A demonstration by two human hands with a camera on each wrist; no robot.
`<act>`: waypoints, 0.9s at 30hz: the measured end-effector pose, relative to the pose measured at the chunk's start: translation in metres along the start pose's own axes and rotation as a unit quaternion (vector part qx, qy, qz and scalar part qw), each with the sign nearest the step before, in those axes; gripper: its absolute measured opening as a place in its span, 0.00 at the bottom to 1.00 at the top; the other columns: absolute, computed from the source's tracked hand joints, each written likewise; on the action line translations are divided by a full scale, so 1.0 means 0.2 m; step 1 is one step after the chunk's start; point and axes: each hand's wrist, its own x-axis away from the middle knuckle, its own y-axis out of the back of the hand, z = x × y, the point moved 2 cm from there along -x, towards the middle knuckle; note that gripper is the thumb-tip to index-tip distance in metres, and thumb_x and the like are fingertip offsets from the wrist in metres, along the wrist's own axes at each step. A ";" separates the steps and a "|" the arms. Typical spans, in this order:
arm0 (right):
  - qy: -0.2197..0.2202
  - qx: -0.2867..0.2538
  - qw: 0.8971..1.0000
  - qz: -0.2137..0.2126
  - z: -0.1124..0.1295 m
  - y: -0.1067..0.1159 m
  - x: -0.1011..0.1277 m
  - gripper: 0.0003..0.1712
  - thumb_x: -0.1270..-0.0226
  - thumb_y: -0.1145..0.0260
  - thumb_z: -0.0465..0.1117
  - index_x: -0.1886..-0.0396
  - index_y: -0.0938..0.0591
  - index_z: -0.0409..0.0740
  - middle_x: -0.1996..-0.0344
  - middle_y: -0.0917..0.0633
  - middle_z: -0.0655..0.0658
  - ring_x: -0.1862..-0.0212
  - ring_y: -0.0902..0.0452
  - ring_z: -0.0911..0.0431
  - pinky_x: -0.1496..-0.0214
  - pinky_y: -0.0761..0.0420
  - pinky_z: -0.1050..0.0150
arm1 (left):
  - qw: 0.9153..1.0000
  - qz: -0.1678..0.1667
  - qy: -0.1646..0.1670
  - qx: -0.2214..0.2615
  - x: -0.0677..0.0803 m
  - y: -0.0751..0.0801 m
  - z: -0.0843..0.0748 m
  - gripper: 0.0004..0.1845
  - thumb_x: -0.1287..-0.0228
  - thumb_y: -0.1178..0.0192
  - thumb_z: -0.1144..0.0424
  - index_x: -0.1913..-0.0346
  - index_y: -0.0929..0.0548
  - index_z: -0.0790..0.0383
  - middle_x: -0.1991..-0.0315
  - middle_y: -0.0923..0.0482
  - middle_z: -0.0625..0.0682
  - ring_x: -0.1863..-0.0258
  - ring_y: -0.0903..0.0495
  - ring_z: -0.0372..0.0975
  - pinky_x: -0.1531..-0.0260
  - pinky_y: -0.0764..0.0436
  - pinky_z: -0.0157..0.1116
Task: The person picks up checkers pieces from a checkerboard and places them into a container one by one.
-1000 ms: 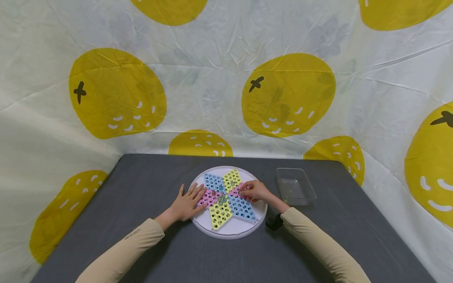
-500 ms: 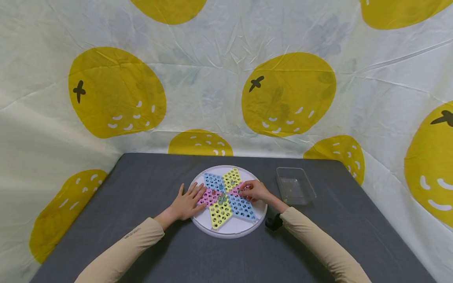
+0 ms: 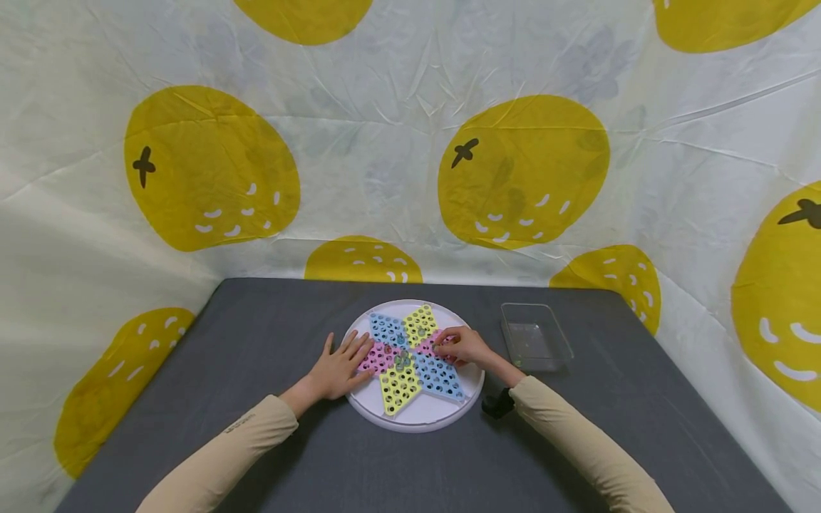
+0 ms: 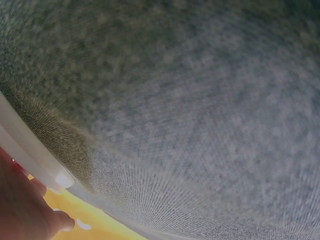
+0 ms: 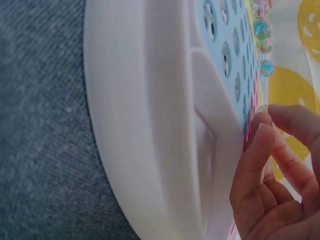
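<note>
A round white Chinese checkers board (image 3: 423,426) lies on the dark table, its star of holes in pink, yellow and blue. My left hand (image 3: 336,370) rests on the board's left side, fingers spread over the rim and the left pink point. Over the right pink point, the thumb and forefinger of my right hand (image 3: 467,348) pinch a small clear marble (image 5: 262,108), close above the holes. Several glass marbles (image 3: 402,360) sit near the star's middle; in the right wrist view a teal-swirled marble (image 5: 262,29) shows beyond the blue part.
A clear plastic box (image 3: 536,343) stands on the table to the right of the board. Behind the dark tabletop (image 3: 288,306) hangs a pale curtain (image 3: 372,164) printed with large yellow fruits. A black wrist device (image 3: 497,405) shows at the right cuff.
Almost nothing differs. The right hand's fingers shift very slightly over the right pink point; the left hand stays in place on the board.
</note>
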 end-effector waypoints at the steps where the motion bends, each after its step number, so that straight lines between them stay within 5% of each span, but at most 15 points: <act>1: 0.002 -0.005 1.000 0.002 0.00 0.00 0.00 0.11 0.47 0.33 0.44 0.65 0.18 0.44 0.83 0.22 0.46 0.84 0.29 0.60 0.82 0.25 0.67 | 1.000 0.000 0.001 -0.001 0.00 0.00 0.00 0.35 0.36 0.61 0.40 0.31 0.48 0.54 0.30 0.51 0.51 0.30 0.55 0.49 0.39 0.58 0.60; 6: 0.017 -0.017 1.000 0.006 0.00 0.02 0.03 0.11 0.48 0.32 0.47 0.67 0.18 0.46 0.83 0.23 0.47 0.84 0.28 0.60 0.82 0.24 0.65 | 1.000 0.001 0.000 -0.003 0.00 -0.01 0.00 0.35 0.36 0.61 0.40 0.31 0.49 0.54 0.30 0.52 0.51 0.30 0.55 0.49 0.39 0.58 0.60; 13: -0.024 -0.016 1.000 -0.011 0.04 0.02 0.05 0.11 0.45 0.34 0.42 0.63 0.19 0.43 0.81 0.21 0.44 0.83 0.28 0.60 0.81 0.24 0.66 | 1.000 -0.009 -0.005 -0.002 0.00 0.00 0.00 0.35 0.36 0.60 0.41 0.31 0.48 0.55 0.30 0.51 0.52 0.30 0.54 0.49 0.39 0.57 0.61; 27: -0.001 -0.032 0.999 0.001 0.02 0.05 0.05 0.13 0.45 0.35 0.42 0.60 0.20 0.41 0.78 0.20 0.43 0.79 0.23 0.59 0.78 0.22 0.63 | 1.000 -0.014 -0.007 0.000 0.00 0.00 0.00 0.34 0.36 0.59 0.42 0.31 0.47 0.56 0.30 0.50 0.52 0.30 0.53 0.50 0.39 0.57 0.61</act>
